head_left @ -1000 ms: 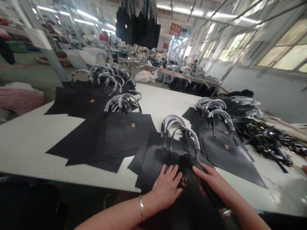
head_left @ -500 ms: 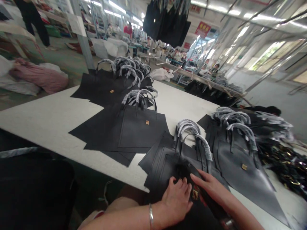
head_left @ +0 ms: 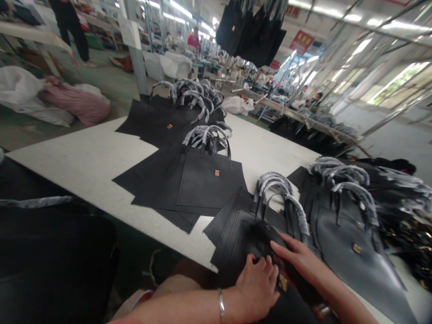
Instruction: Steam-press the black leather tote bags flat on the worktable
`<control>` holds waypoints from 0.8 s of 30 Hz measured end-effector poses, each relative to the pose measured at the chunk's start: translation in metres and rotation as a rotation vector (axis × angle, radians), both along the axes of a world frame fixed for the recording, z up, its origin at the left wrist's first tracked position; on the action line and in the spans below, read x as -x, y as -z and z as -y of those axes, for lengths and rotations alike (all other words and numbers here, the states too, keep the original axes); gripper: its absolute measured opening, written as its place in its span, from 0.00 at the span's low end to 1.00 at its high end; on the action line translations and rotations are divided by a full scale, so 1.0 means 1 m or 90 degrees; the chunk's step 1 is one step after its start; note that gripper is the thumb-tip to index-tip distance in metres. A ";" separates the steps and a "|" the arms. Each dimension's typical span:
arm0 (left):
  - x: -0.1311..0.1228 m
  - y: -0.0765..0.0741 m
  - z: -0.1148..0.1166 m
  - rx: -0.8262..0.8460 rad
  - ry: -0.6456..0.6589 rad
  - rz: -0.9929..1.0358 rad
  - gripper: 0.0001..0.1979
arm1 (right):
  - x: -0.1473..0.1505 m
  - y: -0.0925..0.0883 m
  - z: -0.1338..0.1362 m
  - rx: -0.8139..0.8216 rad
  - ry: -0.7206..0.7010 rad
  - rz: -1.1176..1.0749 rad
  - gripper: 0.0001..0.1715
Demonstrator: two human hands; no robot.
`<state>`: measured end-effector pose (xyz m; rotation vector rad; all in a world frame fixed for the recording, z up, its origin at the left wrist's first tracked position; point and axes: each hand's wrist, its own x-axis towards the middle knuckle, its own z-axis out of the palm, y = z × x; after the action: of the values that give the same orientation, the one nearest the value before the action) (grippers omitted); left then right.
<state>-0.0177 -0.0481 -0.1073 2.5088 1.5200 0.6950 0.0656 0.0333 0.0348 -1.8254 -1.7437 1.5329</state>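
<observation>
At the table's near edge, a black bag panel (head_left: 241, 238) with wrapped handles (head_left: 299, 211) lies on similar panels and is partly folded. My left hand (head_left: 259, 281), a silver bracelet at its wrist, is closed with curled fingers on the black material beside a gold clasp (head_left: 282, 282). On the other side of the clasp, my right hand (head_left: 300, 256) grips the raised fold, thumb on top and fingers partly hidden behind it. The lower part of the panel drops toward my lap.
More panel stacks with gold clasps lie on the white table (head_left: 77, 150): one in the middle (head_left: 209, 189), one farther back (head_left: 151, 119), one at right (head_left: 347, 225). A dark chair-like shape (head_left: 54, 265) stands at left. Black bags (head_left: 249, 36) hang overhead.
My view has turned slightly left, so the scene sits farther right. Both hands keep their hold on the bag panel, with hardly any shift between them.
</observation>
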 end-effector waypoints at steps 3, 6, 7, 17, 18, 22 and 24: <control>-0.005 0.006 -0.003 0.011 0.012 -0.008 0.23 | 0.014 0.008 0.001 0.040 -0.104 -0.014 0.29; -0.007 0.007 -0.005 0.027 0.022 -0.017 0.22 | 0.035 0.016 -0.009 -0.006 -0.117 0.003 0.23; -0.006 0.007 -0.006 0.024 0.021 -0.017 0.22 | 0.040 0.017 -0.012 -0.012 -0.115 0.007 0.22; -0.010 0.007 -0.006 0.030 0.005 0.003 0.22 | 0.037 0.005 -0.009 -0.027 -0.133 0.064 0.25; -0.011 0.007 -0.007 0.034 0.004 0.002 0.22 | 0.041 0.007 -0.011 -0.066 -0.124 0.070 0.26; -0.009 0.001 -0.011 0.043 -0.017 -0.014 0.21 | 0.047 0.012 -0.020 -0.140 -0.084 0.068 0.32; -0.011 -0.002 -0.012 0.025 -0.036 -0.015 0.20 | 0.036 0.009 -0.019 -0.205 -0.046 0.068 0.33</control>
<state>-0.0072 -0.0358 -0.1048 2.4631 1.6024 0.6387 0.0296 0.0518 0.0257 -1.7249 -1.9897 1.1128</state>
